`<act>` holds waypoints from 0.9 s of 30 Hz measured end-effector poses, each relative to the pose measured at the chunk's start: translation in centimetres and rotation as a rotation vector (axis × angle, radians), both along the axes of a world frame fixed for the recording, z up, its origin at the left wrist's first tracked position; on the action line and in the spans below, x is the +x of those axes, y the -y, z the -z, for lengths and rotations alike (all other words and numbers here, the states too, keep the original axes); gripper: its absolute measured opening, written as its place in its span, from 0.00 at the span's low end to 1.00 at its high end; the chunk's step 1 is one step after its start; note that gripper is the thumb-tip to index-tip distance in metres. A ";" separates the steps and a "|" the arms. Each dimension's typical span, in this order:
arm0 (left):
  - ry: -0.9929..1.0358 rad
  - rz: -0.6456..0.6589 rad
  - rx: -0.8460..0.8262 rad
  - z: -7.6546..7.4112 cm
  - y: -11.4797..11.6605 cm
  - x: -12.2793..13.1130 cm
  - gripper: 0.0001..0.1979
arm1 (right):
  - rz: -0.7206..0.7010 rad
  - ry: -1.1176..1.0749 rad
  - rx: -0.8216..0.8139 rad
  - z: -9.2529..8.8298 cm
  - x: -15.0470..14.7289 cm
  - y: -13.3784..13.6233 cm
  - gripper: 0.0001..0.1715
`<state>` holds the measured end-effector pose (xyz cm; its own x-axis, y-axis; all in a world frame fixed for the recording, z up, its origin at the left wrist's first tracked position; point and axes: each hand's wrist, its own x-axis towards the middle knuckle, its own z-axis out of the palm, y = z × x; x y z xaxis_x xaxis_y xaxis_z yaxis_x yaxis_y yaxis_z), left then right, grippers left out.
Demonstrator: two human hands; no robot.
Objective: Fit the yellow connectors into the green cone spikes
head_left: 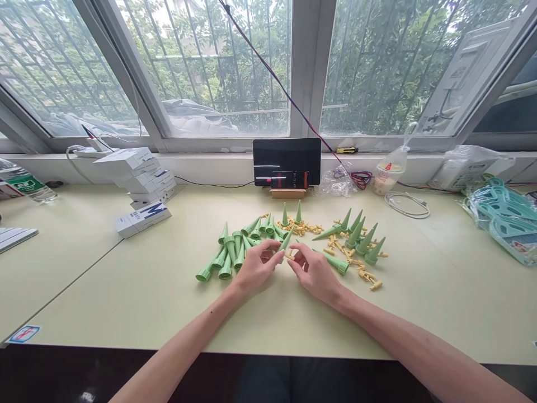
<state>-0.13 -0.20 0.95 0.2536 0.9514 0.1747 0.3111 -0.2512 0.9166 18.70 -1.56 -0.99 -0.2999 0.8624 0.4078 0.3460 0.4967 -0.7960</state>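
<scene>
The left hand (262, 264) grips a slim, pointed green plastic cone (287, 239) between thumb and fingers, its tip tilted up toward the far right. The right hand (315, 272) pinches a small yellow plastic peg-like piece (289, 255) in its fingertips, close by the cone's lower end; whether the two parts touch, I cannot tell. Both are held over the middle of the pale yellow-green tabletop (126, 302).

To the left of the hands lies a heap of similar green cones (230, 246). On the far side, loose yellow pieces (302, 228) cluster by two upright cones (298, 212). To the right, a group of mostly upright green cones (354, 233) stands among more yellow pieces, and a fallen green cone (335, 262) lies just beside the right hand.
</scene>
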 end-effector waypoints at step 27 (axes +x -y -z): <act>0.059 0.049 -0.071 0.0 0.1 -0.1 0.17 | -0.007 0.058 -0.022 -0.4 0.3 -0.1 0.06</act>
<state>-0.22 -0.32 0.96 0.2911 0.9487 0.1232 0.2450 -0.1984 0.9490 18.95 -1.46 -0.61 -0.3283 0.8689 0.3705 0.3885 0.4818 -0.7854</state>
